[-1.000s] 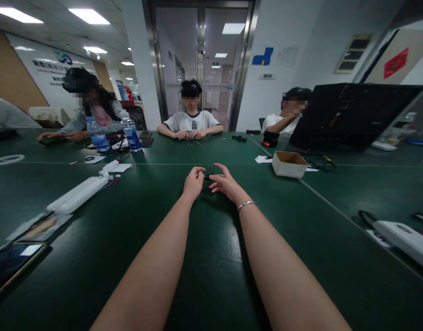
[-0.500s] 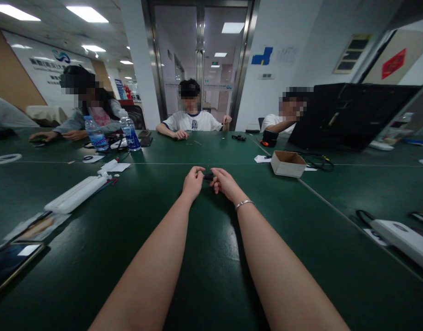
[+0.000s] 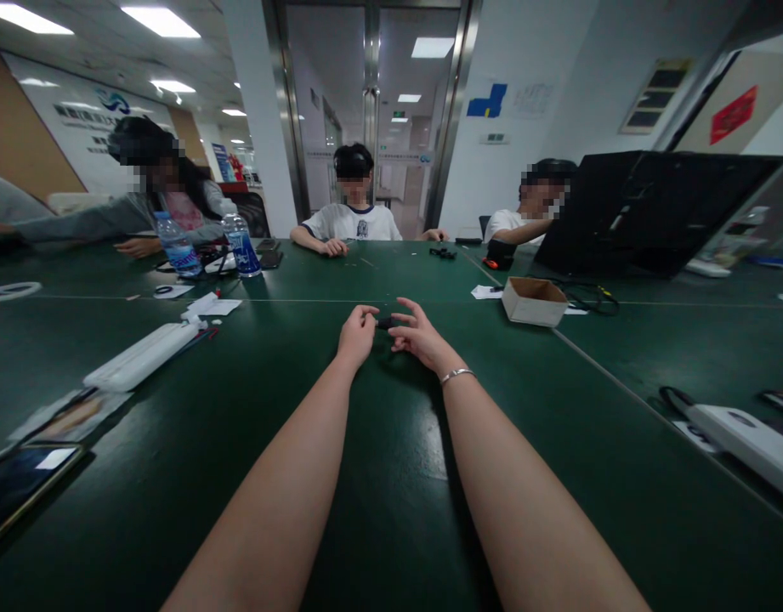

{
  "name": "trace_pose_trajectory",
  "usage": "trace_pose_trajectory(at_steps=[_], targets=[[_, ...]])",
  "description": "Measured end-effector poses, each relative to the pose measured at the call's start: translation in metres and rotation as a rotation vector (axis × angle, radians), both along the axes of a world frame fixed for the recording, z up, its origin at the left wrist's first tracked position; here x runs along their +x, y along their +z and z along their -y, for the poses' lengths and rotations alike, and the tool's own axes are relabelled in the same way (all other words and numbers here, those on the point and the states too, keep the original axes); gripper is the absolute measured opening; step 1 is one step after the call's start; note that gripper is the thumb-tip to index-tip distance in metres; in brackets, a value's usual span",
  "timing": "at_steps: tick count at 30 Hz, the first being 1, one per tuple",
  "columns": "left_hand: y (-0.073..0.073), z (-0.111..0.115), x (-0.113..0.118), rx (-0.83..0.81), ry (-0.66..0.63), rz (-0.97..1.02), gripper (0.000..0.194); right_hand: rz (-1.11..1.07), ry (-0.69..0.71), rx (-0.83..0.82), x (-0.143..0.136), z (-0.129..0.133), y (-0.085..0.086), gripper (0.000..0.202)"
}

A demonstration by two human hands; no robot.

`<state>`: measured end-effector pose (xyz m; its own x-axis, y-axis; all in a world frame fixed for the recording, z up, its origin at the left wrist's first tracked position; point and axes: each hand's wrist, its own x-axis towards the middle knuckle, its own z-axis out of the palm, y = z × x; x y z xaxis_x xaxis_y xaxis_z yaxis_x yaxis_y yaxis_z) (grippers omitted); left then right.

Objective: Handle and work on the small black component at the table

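A: Which step is in hand?

B: My read: mid-way through fine two-handed handling of a small black part (image 3: 384, 324). It sits in the gap between the left hand (image 3: 356, 337) and right hand (image 3: 420, 338), at the green tabletop (image 3: 391, 476). Too small to name it closer.

A: Left state?

B: Thumb and forefinger drawn together, apparently pinching the part's left end. The contact itself is partly hidden.

A: Right?

B: Fingers spread, one lifted away, the others around the part's right end. No firm grip that I can see; can't rule out a light touch. Metal bangle (image 3: 457, 375) on that wrist, behind the fingers.

A: Part lifted or resting?

B: Can't tell from this angle.

A: What does the next move call for?

B: Judgement: steady left pinch, precise right fingertips. The part is short, so two grips crowd each other; slip or twist is the likely failure.

A: Anything else close?

B: Open cardboard box (image 3: 535, 303), well apart on the right. Two water bottles (image 3: 241, 246) far left. Neither is being touched.
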<state>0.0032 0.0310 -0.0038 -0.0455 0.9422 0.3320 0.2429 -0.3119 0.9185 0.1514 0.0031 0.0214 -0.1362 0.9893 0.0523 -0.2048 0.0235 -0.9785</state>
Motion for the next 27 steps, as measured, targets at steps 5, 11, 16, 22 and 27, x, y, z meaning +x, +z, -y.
trace_pose_trajectory(at_steps=[5,11,16,22,27], targets=[[0.0009,0.0013,0.0000,0.000,-0.029,-0.001,0.021,0.054,-0.005,-0.004,-0.0003,-0.0006,-0.0006,0.040],[0.0012,0.0019,-0.0001,-0.005,-0.022,-0.001,0.020,0.024,-0.026,-0.035,-0.0009,0.0000,0.0006,0.044],[0.0002,0.0004,0.0002,0.002,0.002,-0.005,0.020,0.024,0.009,0.016,-0.0013,-0.0002,0.0000,0.047],[0.0027,0.0024,0.0017,-0.014,-0.018,-0.021,0.019,0.039,-0.038,-0.037,-0.0012,-0.0004,-0.0010,0.027],[0.0041,0.0035,0.0014,-0.012,-0.001,-0.025,0.019,0.007,0.004,0.014,-0.0010,0.0001,-0.0003,0.057]])
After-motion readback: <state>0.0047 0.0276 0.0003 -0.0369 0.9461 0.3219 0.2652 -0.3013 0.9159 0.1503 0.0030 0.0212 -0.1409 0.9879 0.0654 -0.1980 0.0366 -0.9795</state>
